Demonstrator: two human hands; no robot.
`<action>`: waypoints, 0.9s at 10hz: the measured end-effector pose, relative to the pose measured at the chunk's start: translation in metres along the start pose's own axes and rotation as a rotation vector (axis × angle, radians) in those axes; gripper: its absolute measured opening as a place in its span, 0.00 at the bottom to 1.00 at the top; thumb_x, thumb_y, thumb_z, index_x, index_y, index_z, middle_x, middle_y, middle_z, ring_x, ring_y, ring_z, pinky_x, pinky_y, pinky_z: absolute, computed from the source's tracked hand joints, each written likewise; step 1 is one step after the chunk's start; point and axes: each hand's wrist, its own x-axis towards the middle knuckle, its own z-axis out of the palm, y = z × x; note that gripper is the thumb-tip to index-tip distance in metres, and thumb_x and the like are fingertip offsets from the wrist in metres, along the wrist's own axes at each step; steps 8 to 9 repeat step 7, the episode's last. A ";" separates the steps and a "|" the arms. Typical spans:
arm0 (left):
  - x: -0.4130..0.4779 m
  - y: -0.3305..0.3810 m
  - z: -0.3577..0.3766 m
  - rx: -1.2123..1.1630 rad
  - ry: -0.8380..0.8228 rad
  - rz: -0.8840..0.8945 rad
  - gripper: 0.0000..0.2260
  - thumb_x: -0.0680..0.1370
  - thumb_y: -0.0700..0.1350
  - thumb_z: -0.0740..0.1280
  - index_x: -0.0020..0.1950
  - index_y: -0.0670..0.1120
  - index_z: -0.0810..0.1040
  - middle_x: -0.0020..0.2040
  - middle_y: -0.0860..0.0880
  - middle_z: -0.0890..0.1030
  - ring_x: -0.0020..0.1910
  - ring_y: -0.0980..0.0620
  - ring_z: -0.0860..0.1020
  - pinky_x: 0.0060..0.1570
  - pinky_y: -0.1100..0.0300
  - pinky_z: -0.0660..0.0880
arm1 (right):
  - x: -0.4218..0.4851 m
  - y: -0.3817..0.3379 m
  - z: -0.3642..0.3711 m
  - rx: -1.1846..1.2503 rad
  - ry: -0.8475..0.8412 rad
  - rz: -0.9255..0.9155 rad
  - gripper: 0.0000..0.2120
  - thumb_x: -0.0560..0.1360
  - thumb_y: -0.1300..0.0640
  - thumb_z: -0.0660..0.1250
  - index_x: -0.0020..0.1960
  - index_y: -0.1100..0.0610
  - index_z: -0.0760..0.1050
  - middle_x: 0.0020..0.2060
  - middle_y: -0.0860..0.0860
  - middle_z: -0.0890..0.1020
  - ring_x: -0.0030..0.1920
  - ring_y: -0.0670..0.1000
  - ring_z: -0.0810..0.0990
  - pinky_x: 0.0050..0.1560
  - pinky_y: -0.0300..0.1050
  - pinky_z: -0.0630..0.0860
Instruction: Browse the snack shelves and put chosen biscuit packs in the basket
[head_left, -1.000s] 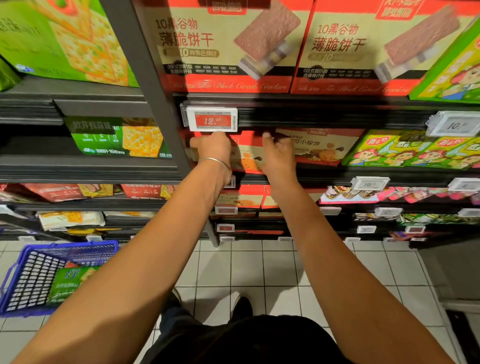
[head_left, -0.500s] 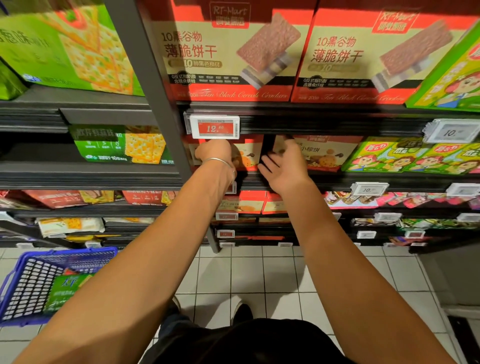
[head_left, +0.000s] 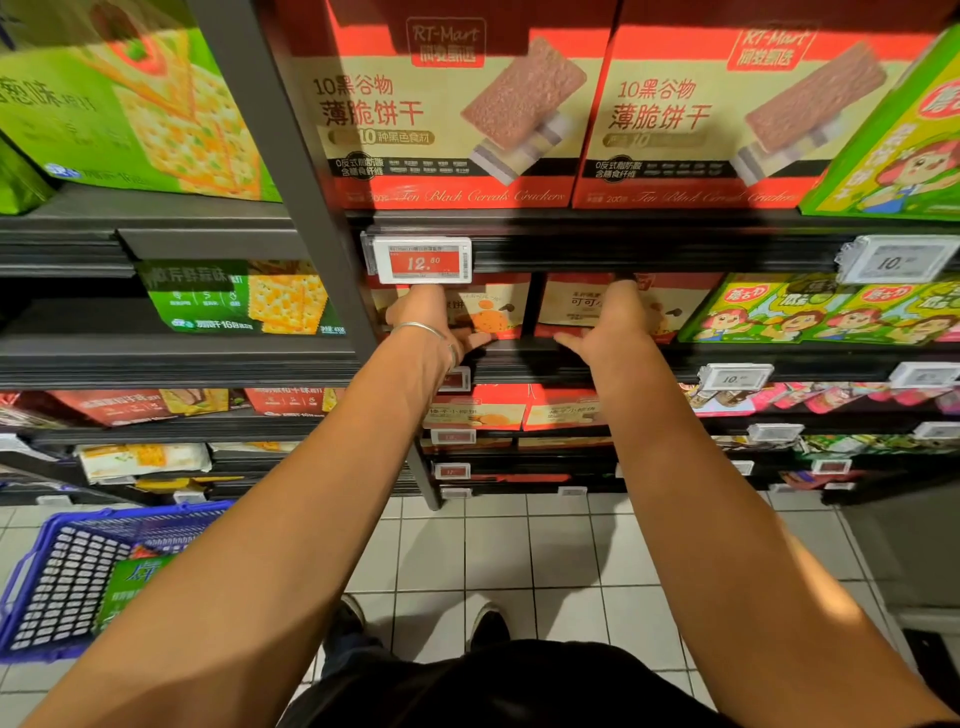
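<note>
Two red-and-cream biscuit boxes stand side by side on the middle shelf. My left hand, a silver bangle on its wrist, holds the left edge of the orange biscuit box, thumb under its lower edge. My right hand lies against the front of the cocoa biscuit box, fingers up at its top edge and thumb spread left. Whether it grips the box is unclear. The blue basket sits on the floor at lower left with a green pack inside.
A red 12.80 price tag hangs just above my left hand. A dark shelf post runs left of it. Large red cracker boxes fill the shelf above, green cartoon boxes sit to the right. White floor tiles lie below.
My right hand went from open in front of the shelf onto the cocoa box. My left hand slid lower on the orange box, thumb now out beneath it.
</note>
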 end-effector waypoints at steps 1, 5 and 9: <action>-0.001 -0.001 0.002 0.013 -0.012 0.007 0.20 0.84 0.43 0.64 0.76 0.43 0.67 0.66 0.35 0.79 0.62 0.32 0.80 0.60 0.28 0.75 | 0.002 -0.003 -0.001 0.073 0.019 -0.034 0.24 0.80 0.62 0.65 0.73 0.55 0.62 0.64 0.60 0.73 0.66 0.65 0.74 0.64 0.76 0.73; 0.002 -0.007 0.002 0.174 -0.003 -0.018 0.18 0.86 0.48 0.60 0.75 0.44 0.69 0.60 0.40 0.84 0.56 0.38 0.84 0.58 0.32 0.78 | 0.013 -0.011 -0.020 -0.030 -0.081 0.027 0.28 0.78 0.55 0.73 0.73 0.53 0.64 0.58 0.60 0.76 0.63 0.66 0.76 0.64 0.70 0.77; -0.025 -0.013 -0.039 0.088 -0.078 -0.080 0.32 0.81 0.68 0.57 0.75 0.47 0.71 0.72 0.39 0.73 0.68 0.38 0.74 0.58 0.30 0.76 | 0.013 -0.001 -0.055 -0.055 -0.194 0.087 0.35 0.76 0.46 0.74 0.77 0.53 0.64 0.74 0.60 0.69 0.74 0.65 0.70 0.71 0.64 0.71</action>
